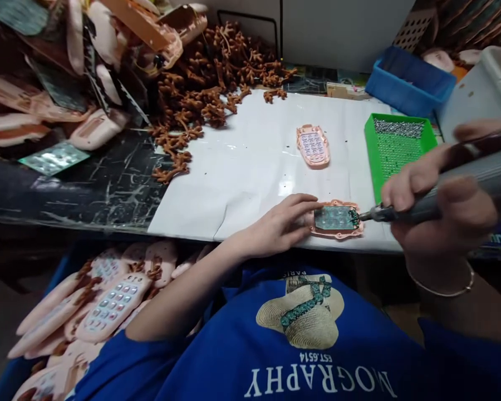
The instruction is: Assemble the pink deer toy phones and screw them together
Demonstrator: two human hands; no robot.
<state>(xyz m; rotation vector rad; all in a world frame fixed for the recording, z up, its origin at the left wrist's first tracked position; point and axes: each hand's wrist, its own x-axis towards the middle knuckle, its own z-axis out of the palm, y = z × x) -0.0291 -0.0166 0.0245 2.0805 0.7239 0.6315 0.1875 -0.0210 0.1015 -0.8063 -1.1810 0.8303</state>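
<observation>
My left hand (281,223) steadies a pink toy phone casing (338,234) against the white work surface, its fingers bent over the left end. Inside that casing lies a green circuit board (333,218). An electric screwdriver (426,206) is gripped in my right hand (434,195), held nearly level with its bit at the right end of the board. Whether the bit sits on a screw is too small to tell. Farther back lies another pink casing half (313,146) with its keypad inside.
A green tray (371,150) of small screws stands right, with a blue bin (409,83) behind it. Brown plastic parts (204,83) are heaped at the back left. Pink casings and boards (100,128) pile up left. Assembled toy phones (112,306) fill a container below the table edge.
</observation>
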